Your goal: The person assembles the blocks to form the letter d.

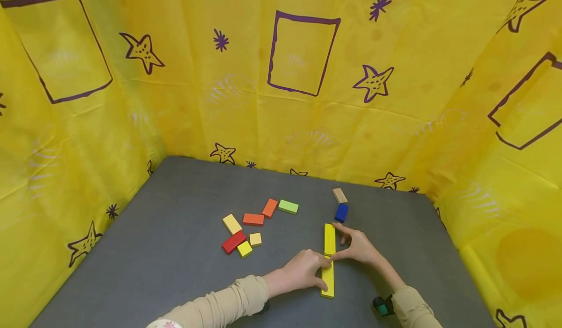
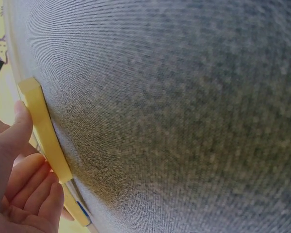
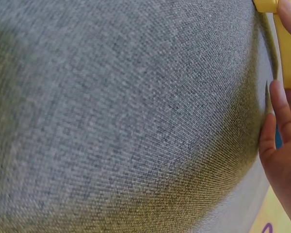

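Two long yellow blocks lie end to end on the grey surface in the head view. The near yellow block (image 1: 327, 280) is held lengthwise by my left hand (image 1: 300, 271), thumb towards its near end and fingertips at the far end. My right hand (image 1: 361, 246) pinches the far yellow block (image 1: 330, 239) from the right, index finger at its far end and thumb at the joint between the blocks. A blue block (image 1: 341, 213) lies just beyond, with a light wooden block (image 1: 340, 195) behind it.
To the left lies a loose group: a green block (image 1: 288, 207), orange blocks (image 1: 253, 219), a red block (image 1: 234, 242), a pale yellow block (image 1: 232, 224) and small square blocks (image 1: 245, 249). Yellow patterned cloth (image 1: 307, 123) walls the grey table (image 1: 184, 250) at back and sides.
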